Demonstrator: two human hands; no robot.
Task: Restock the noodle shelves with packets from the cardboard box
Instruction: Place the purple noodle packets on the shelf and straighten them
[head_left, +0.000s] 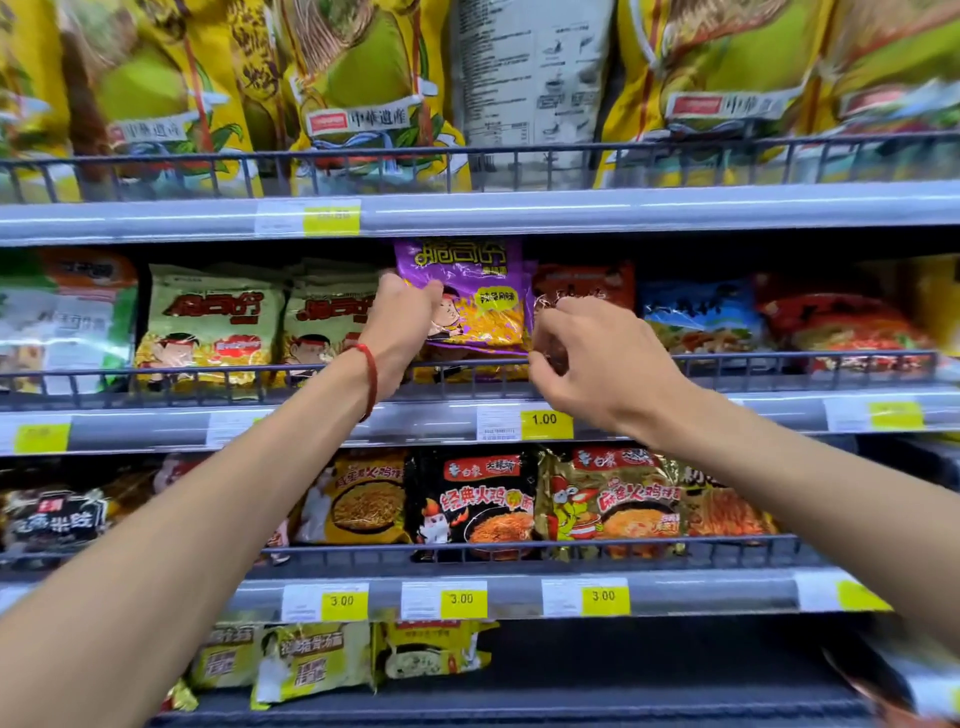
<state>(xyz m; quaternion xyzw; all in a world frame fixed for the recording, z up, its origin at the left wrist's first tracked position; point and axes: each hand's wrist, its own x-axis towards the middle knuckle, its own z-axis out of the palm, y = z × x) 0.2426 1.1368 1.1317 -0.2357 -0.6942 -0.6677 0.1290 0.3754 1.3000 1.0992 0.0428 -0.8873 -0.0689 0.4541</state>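
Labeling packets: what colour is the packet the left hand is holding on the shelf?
Purple packet with yellow noodle print, in the left hand; head view.

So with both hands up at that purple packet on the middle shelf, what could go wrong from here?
1. The purple packet stands well above the wire rail, its top near the shelf overhead. It could jam there or tip forward over the rail.
2. Only the left hand appears to have a grip on it, by one edge; the right hand pinches at the clear wrapper beside it, so the packet may twist or slip.
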